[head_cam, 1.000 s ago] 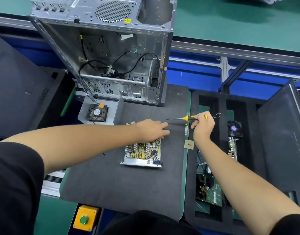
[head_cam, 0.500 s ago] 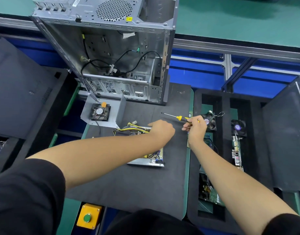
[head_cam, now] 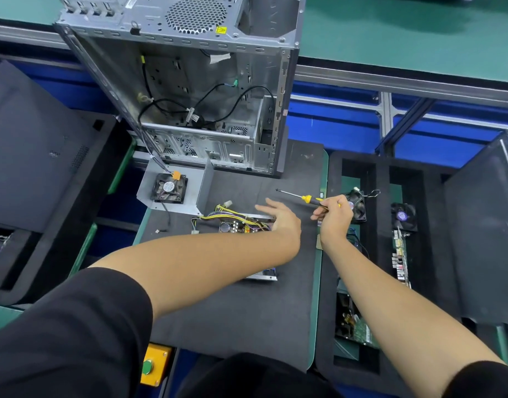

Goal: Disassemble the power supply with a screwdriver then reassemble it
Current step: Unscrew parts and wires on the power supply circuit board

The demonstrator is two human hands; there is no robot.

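Note:
The opened power supply (head_cam: 241, 225) lies on the black mat (head_cam: 247, 311), its circuit board and yellow wire bundle exposed; my left forearm hides most of it. Its grey metal cover (head_cam: 195, 182), with a black fan (head_cam: 169, 188) fixed inside, sits to the upper left. My left hand (head_cam: 281, 216) hovers above the supply's far right corner with fingers stretched out, holding nothing. My right hand (head_cam: 334, 215) grips the yellow-and-black screwdriver (head_cam: 305, 198) by its handle, the tip pointing left over the mat.
An open silver computer case (head_cam: 206, 90) stands at the back of the mat. A black foam tray (head_cam: 382, 282) on the right holds fans and circuit boards. Dark panels lean at far left and far right. An orange box with a green button (head_cam: 153, 366) sits at the front edge.
My left hand lifted off the power supply and opened its fingers. My right hand with the screwdriver shifted slightly left toward the mat. The camera view tilted, showing more of the supply's wires.

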